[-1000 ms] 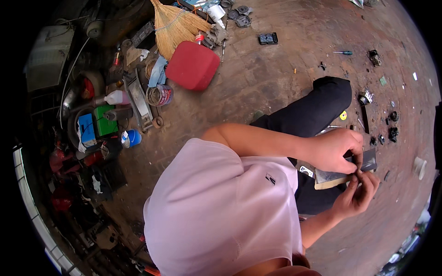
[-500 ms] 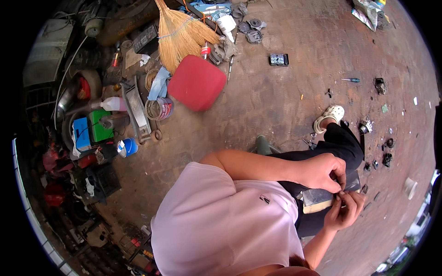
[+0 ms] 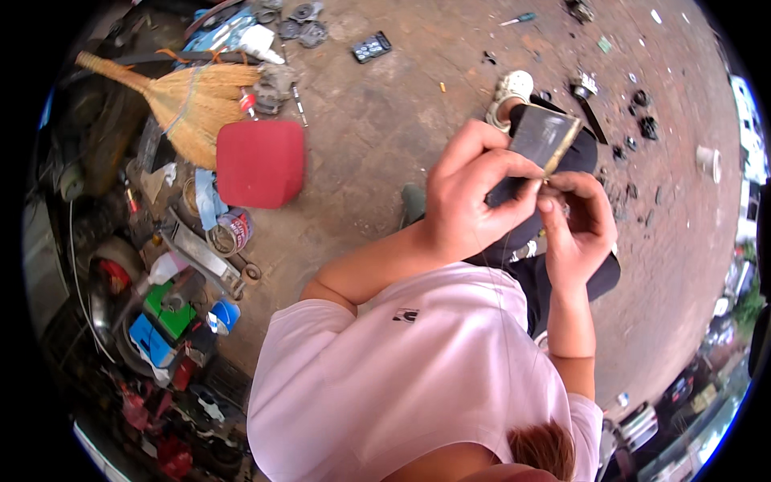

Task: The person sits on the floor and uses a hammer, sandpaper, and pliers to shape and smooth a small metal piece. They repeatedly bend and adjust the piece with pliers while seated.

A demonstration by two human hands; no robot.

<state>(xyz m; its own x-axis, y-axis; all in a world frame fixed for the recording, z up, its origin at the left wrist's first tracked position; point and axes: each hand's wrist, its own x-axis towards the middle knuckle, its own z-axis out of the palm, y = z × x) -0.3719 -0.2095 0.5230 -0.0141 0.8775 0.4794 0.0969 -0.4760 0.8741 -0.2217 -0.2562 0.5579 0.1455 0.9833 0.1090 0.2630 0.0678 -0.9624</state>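
Observation:
A dark grey sheet (image 3: pixel 543 136) with a pale, yellowish edge, looking like sandpaper, is held up above my legs. My left hand (image 3: pixel 474 193) has its thumb and index finger pinched at the sheet's lower corner, with its other fingers bent behind. Close against it, my right hand (image 3: pixel 580 233) is closed, its thumb and index fingertips meeting at that same corner. Whether a smaller piece lies between the fingertips is hidden. Below the hands are my dark trousers (image 3: pixel 554 277), and a white clog (image 3: pixel 515 88) is on my foot beyond the sheet.
A red stool (image 3: pixel 261 165) stands left, beside a straw broom (image 3: pixel 201 104). Near it are an open can (image 3: pixel 232 230), a blue pail (image 3: pixel 224 316) and a green box (image 3: pixel 169 312). A screwdriver (image 3: pixel 519 18), dark machine parts (image 3: pixel 648 127) and a white cup (image 3: pixel 708 163) lie on the floor.
Both hands have come up from my lap, bringing the sheet with them. The sheet is tilted upright now. The whole view has turned, so the stool and broom appear farther left.

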